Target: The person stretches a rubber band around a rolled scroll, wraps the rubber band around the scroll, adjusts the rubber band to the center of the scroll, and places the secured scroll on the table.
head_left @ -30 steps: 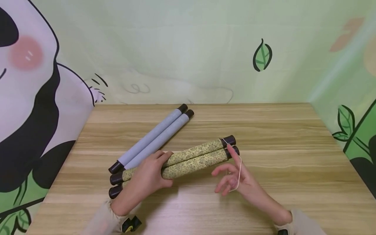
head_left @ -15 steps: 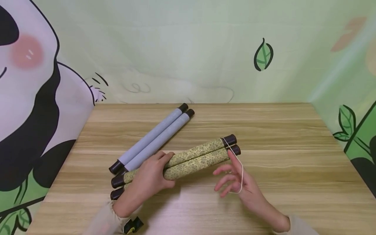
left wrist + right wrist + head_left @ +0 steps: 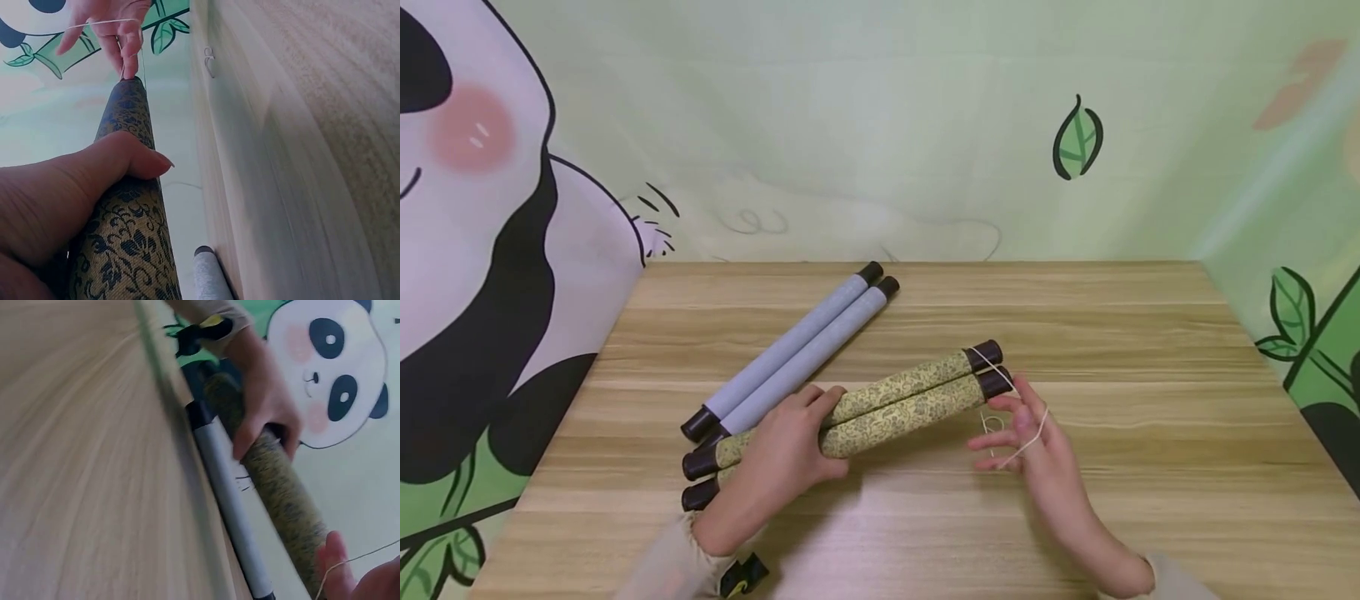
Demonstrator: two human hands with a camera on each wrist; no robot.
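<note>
A scroll [image 3: 902,404] with yellow floral brocade and dark end caps, rolled from both ends into two side-by-side tubes, is raised above the table. My left hand [image 3: 790,442] grips it near its left part, thumb along the near tube in the left wrist view. A thin pale cord [image 3: 992,367] runs from the scroll's right end to my right hand [image 3: 1045,454]. There it passes across the fingers and thumb, which hold it close beside the end caps. In the right wrist view the cord [image 3: 362,555] crosses a fingertip. Part of it dangles below the fingers.
A second scroll [image 3: 797,350], pale blue with black ends, lies diagonally on the wooden table [image 3: 1112,333] behind the left hand. A cloth backdrop [image 3: 850,125] with panda and leaf drawings stands along the table's back and sides.
My right hand has shifted a little right, its thumb and fingers drawing together, and the cord now lies differently across it. The left hand and the yellow scroll hold nearly still.
</note>
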